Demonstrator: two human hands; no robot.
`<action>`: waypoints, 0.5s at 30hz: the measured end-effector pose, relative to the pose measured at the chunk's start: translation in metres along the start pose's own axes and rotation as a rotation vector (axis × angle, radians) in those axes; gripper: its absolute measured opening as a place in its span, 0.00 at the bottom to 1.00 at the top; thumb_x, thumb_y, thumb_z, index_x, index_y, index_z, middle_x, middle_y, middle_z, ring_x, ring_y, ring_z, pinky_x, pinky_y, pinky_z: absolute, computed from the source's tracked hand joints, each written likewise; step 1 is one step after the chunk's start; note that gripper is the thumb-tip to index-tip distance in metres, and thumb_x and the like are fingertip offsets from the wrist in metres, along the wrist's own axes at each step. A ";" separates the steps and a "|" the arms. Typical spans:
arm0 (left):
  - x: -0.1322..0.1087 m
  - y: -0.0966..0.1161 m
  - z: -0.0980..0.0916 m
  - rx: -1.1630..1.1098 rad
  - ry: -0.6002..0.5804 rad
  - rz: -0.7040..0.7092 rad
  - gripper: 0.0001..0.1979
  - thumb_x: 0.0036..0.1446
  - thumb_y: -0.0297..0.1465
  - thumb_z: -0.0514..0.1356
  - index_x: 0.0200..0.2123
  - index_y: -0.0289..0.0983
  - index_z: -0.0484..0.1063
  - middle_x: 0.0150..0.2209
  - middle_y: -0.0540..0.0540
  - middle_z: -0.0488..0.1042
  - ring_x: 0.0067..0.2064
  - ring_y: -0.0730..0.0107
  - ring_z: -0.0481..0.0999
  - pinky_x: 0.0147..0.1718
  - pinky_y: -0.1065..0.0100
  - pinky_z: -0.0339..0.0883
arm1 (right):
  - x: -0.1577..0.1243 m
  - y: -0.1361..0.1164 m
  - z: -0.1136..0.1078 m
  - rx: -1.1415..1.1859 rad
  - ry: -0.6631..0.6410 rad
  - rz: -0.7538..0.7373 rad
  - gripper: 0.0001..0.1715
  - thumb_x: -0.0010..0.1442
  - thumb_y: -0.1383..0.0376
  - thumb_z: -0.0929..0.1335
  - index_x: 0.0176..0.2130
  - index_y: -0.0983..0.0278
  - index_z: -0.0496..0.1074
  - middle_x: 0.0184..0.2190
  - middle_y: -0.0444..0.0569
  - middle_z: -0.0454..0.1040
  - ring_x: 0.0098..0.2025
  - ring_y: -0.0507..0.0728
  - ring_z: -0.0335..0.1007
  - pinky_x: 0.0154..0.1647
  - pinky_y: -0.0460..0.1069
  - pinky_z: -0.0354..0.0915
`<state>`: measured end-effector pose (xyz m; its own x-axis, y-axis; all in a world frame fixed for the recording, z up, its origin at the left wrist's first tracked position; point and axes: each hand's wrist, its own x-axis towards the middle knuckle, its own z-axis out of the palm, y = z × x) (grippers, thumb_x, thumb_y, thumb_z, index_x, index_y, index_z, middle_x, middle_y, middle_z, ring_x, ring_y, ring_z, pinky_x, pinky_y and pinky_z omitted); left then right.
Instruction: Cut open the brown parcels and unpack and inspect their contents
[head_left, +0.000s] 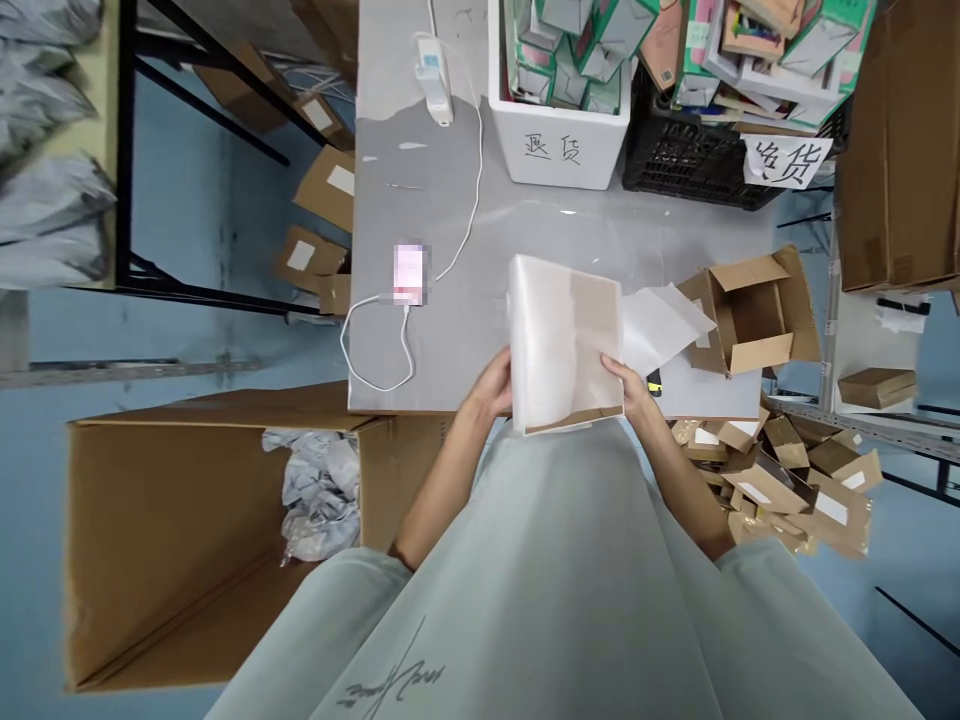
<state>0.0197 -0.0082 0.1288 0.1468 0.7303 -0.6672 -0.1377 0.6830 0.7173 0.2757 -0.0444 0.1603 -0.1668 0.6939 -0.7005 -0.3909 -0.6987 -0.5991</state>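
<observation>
Between my two hands is a flat, squarish package (566, 345) in whitish translucent wrap, with a brown cardboard-like part showing through on its right. It is held over the front edge of the table, close to my body. My left hand (495, 382) grips its left side, the fingertips partly hidden behind it. On the right edge, my right hand (628, 385) has its thumb on the upper face and its other fingers underneath, out of sight. A white sheet (664, 325) lies just right of the package. Near my right hand is a small black and yellow object (655, 383).
An opened cardboard box (757, 310) sits at the table's right. Behind stand a white bin (559, 150) and a black crate (697, 160), both full of boxes. A phone (409, 274) with a white cable lies left. Large carton (195, 540) stands lower left; discarded boxes (787, 480) lie lower right.
</observation>
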 end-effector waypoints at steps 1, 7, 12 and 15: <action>0.001 0.003 -0.005 -0.015 0.000 0.028 0.33 0.71 0.58 0.62 0.62 0.38 0.83 0.50 0.35 0.88 0.60 0.36 0.85 0.57 0.42 0.82 | 0.005 0.001 0.000 -0.013 0.035 0.003 0.33 0.50 0.40 0.82 0.45 0.58 0.82 0.42 0.52 0.90 0.55 0.73 0.88 0.57 0.65 0.84; 0.001 0.017 -0.026 0.071 -0.026 0.222 0.41 0.65 0.68 0.62 0.60 0.40 0.83 0.65 0.36 0.83 0.70 0.43 0.79 0.66 0.49 0.76 | 0.028 0.014 0.003 -0.042 0.100 -0.044 0.40 0.45 0.43 0.86 0.50 0.59 0.80 0.50 0.54 0.90 0.53 0.69 0.87 0.57 0.60 0.83; 0.019 0.008 -0.026 0.107 -0.180 -0.053 0.41 0.44 0.60 0.81 0.48 0.34 0.84 0.53 0.31 0.88 0.59 0.37 0.85 0.60 0.48 0.79 | 0.041 0.030 0.009 -0.119 0.156 -0.113 0.41 0.46 0.42 0.85 0.51 0.61 0.80 0.48 0.53 0.89 0.51 0.65 0.86 0.57 0.57 0.80; 0.030 -0.003 -0.023 0.042 -0.131 -0.082 0.40 0.41 0.57 0.82 0.46 0.33 0.83 0.49 0.31 0.88 0.59 0.35 0.86 0.60 0.46 0.80 | 0.051 0.036 0.007 -0.209 0.348 -0.200 0.37 0.52 0.33 0.80 0.42 0.60 0.78 0.41 0.49 0.87 0.50 0.62 0.84 0.56 0.55 0.78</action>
<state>0.0021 0.0119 0.1025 0.2830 0.6620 -0.6941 -0.0790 0.7373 0.6710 0.2468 -0.0331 0.1051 0.2220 0.7438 -0.6304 -0.1876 -0.6019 -0.7762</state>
